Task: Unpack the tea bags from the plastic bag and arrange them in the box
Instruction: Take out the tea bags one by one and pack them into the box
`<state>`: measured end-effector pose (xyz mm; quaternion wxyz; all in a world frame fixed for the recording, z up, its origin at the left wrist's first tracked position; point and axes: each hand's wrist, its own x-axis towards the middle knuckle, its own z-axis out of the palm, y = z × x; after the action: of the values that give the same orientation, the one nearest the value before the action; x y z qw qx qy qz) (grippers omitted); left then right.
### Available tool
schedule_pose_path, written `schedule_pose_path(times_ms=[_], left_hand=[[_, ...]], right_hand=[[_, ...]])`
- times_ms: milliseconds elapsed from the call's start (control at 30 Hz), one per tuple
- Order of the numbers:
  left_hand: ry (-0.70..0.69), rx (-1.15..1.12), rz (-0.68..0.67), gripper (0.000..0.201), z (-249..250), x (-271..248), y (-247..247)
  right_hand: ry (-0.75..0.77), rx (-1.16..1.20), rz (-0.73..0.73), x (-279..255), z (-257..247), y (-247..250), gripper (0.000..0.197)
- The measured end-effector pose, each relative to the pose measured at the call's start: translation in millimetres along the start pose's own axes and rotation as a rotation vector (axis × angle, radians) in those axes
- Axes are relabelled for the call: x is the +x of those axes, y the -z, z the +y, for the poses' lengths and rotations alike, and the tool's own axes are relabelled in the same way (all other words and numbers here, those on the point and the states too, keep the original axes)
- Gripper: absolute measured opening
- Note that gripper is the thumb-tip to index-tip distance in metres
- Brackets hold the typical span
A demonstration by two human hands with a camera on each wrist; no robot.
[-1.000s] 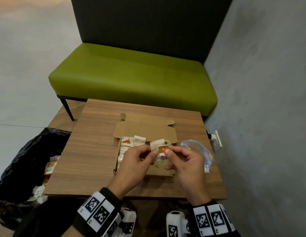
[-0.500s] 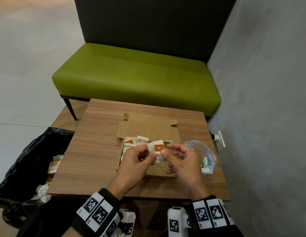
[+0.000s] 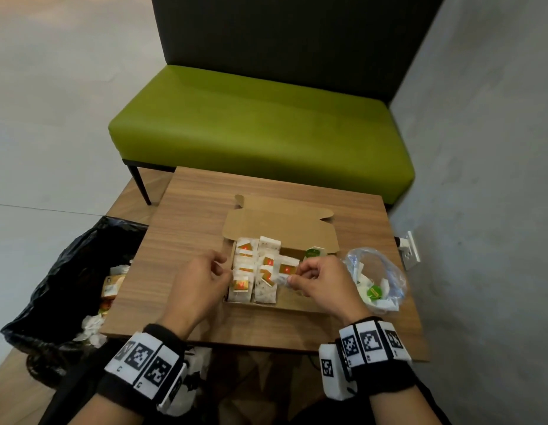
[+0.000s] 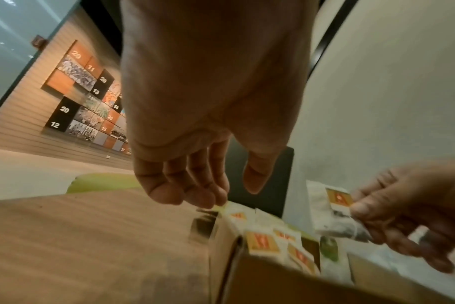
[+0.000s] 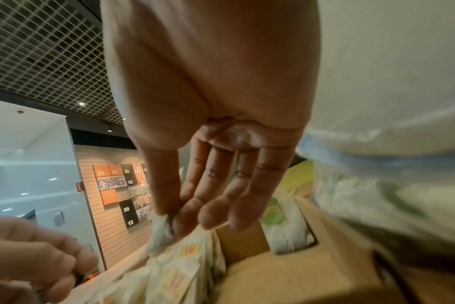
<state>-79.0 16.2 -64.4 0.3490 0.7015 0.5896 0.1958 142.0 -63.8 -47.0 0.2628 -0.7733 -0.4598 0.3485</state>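
Head view gives me a flat white paper tea bag with an orange-red square label (image 3: 287,269), pinched by my right hand (image 3: 323,282) over the open brown cardboard box (image 3: 297,299). Inside the box's left half, similar papery bags (image 3: 254,273) stand in rows. My left hand (image 3: 202,285) hovers at the box's left edge, fingers loosely curled, gripping nothing. Right of the box lies a crinkled clear plastic bag (image 3: 386,274) on the wood-grain table (image 3: 189,222).

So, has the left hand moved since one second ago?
Yes. The left hand has let go of the tea bag and drawn left, to the box's left edge.
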Motion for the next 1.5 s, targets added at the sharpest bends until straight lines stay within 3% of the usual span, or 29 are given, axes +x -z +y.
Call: schedule_pose_path(times_ms=[167,433,733,900,1100,1200,1267,1333,1433,1500], left_hand=[[0.074,0.072,-0.062,0.039,-7,-9,-15],[0.068,0.124,-0.046,0.027,-9,-12,-16],[0.094,0.082,-0.059,0.021,-14,-10,-16],[0.089,0.093,-0.072,0.021,-15,-10,-14],[0.152,0.156,-0.149,0.041,-15,-8,-12],[0.177,0.243,-0.073,0.059,-8,-9,-7],[0.095,0.249,0.044,0.06,5,-11,-3],[-0.075,0.204,0.098,0.049,30,-17,-3],[-0.391,0.154,-0.01,0.029,77,-25,-23],[-0.62,0.231,-0.148,0.03,108,-29,-45]], right_hand=[[-0.014,-0.21,-0.17,3,2,-28,0.016],[-0.045,-0.535,0.022,10,4,-51,0.024],[-0.113,-0.413,-0.032,13,6,-55,0.029],[-0.041,-0.472,-0.072,9,0,-53,0.026],[-0.055,-0.447,-0.079,5,-6,-49,0.027],[-0.029,-0.401,-0.142,-4,-10,-36,0.022],[0.0,-0.328,-0.102,-15,-11,-13,0.02],[0.021,-0.272,0.022,-29,-12,21,0.017],[-0.047,-0.343,0.384,-43,6,76,0.01],[-0.19,-0.441,0.479,-39,34,100,0.011]])
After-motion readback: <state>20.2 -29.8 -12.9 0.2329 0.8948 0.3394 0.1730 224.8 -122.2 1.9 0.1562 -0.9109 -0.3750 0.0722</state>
